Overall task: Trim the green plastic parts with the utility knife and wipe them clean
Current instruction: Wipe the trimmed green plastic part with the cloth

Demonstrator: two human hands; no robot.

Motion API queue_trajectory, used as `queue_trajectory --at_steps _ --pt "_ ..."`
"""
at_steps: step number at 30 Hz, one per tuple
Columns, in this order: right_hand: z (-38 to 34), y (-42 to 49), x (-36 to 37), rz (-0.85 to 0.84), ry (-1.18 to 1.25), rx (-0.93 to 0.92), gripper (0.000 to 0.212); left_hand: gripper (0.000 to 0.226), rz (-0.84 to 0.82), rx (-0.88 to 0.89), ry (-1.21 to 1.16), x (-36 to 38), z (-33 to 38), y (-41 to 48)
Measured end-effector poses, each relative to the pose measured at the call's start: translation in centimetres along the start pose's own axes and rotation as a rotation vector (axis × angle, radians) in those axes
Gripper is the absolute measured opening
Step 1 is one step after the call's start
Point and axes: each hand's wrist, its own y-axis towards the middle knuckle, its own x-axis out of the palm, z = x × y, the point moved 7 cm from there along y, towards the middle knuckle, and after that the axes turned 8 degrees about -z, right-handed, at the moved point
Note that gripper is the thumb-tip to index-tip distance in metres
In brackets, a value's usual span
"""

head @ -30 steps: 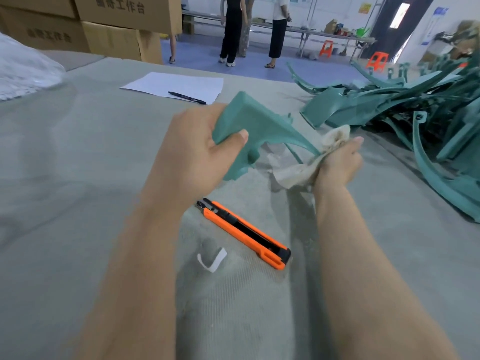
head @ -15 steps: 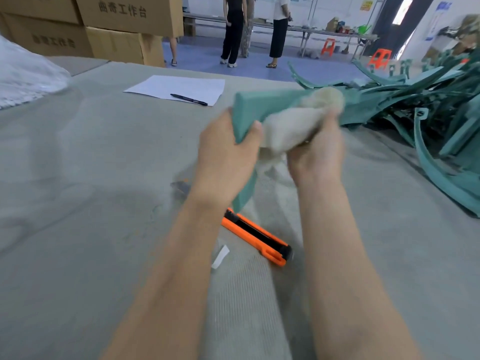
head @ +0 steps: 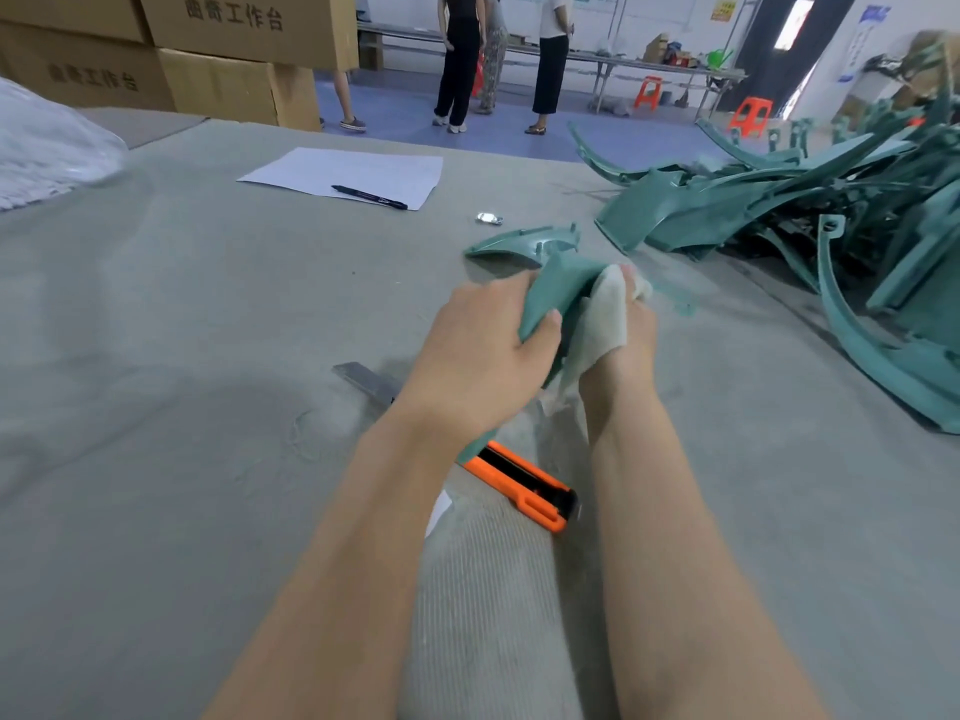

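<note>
My left hand (head: 483,350) grips a green plastic part (head: 558,283) by its flat wide end, thumb on top. The part's curved far end (head: 524,246) points away to the left. My right hand (head: 626,330) holds a whitish rag (head: 602,324) bunched against the part's right side. An orange utility knife (head: 524,485) lies on the grey cloth-covered table (head: 208,407) below my wrists, its blade (head: 366,381) sticking out left of my left wrist.
A heap of green plastic parts (head: 810,210) fills the table's right side. A sheet of paper (head: 353,174) with a pen (head: 369,196) lies at the back. Cardboard boxes (head: 208,49) stand far left; people stand beyond the table. A small white scrap (head: 439,511) lies by my left forearm.
Both hands lowered the part from upright to a lower tilted position. The rag slid down along the part toward my left hand. The knife stayed put.
</note>
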Motion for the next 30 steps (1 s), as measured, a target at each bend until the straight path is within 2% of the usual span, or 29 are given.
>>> queue_trajectory --at_steps 2,4,6,9,10,13,15,17,19,20,22,23,24,26,28,30 --pt "-0.6 0.0 0.9 -0.096 -0.028 -0.082 0.032 0.025 0.079 -0.021 -0.086 -0.8 -0.4 0.0" --pt "-1.6 -1.1 2.7 -0.253 -0.202 -0.266 0.03 0.012 0.234 -0.072 -0.224 -2.0 -1.4 0.0" --pt "-2.1 -2.6 4.5 -0.42 -0.305 -0.404 0.03 0.01 0.35 -0.14 -0.346 -3.0 -2.6 -0.2" --pt "-1.7 -3.4 5.4 -0.561 -0.339 -0.426 0.038 0.007 0.412 -0.238 -0.507 -3.5 -4.2 -0.5" --pt "-1.8 -3.3 5.2 -0.534 -0.368 -0.437 0.035 0.009 0.404 -0.259 -0.538 -3.4 -4.5 -0.5" --pt "-2.5 -3.1 4.2 -0.298 -0.55 -0.557 0.024 0.017 0.324 -0.274 -0.653 -3.0 -4.7 -0.4" --pt "-2.5 -2.8 3.7 -0.171 -0.633 -0.549 0.038 0.017 0.255 -0.266 -0.666 -2.7 -4.6 -0.3" --pt "-2.2 -2.7 3.5 -0.117 -0.629 -0.486 0.048 0.016 0.209 -0.25 -0.627 -2.4 -4.3 -0.2" --pt "-1.8 -2.4 2.8 -0.06 -0.481 -0.398 0.051 0.014 0.201 -0.225 -0.609 -2.1 -4.1 -0.1" --pt "-1.5 -2.0 2.0 -0.011 -0.327 -0.315 0.053 0.012 0.209 -0.218 -0.618 -2.1 -4.1 -0.2" --pt "-0.8 -1.4 0.1 0.049 -0.047 -0.128 0.057 0.01 0.275 -0.227 -0.7 -2.4 -4.7 -0.3" --pt "-0.5 -0.9 -0.5 0.035 -0.04 -0.084 0.056 0.009 0.336 -0.239 -0.76 -2.8 -5.3 -0.4" --pt "-0.5 -0.6 -0.6 -0.015 -0.081 -0.085 0.05 0.009 0.403 -0.249 -0.82 -3.2 -6.0 -0.5" --pt "-1.0 -0.9 1.0 -0.231 -0.188 -0.165 0.035 0.007 0.499 -0.243 -0.899 -3.7 -6.7 -0.7" --pt "-0.9 -2.1 3.9 -0.492 -0.279 -0.244 0.026 0.007 0.51 -0.231 -0.894 -3.6 -6.8 -0.7" --pt "-0.6 -3.3 5.7 -0.585 -0.261 -0.292 0.03 0.008 0.464 -0.235 -0.896 -3.2 -6.7 -0.5"
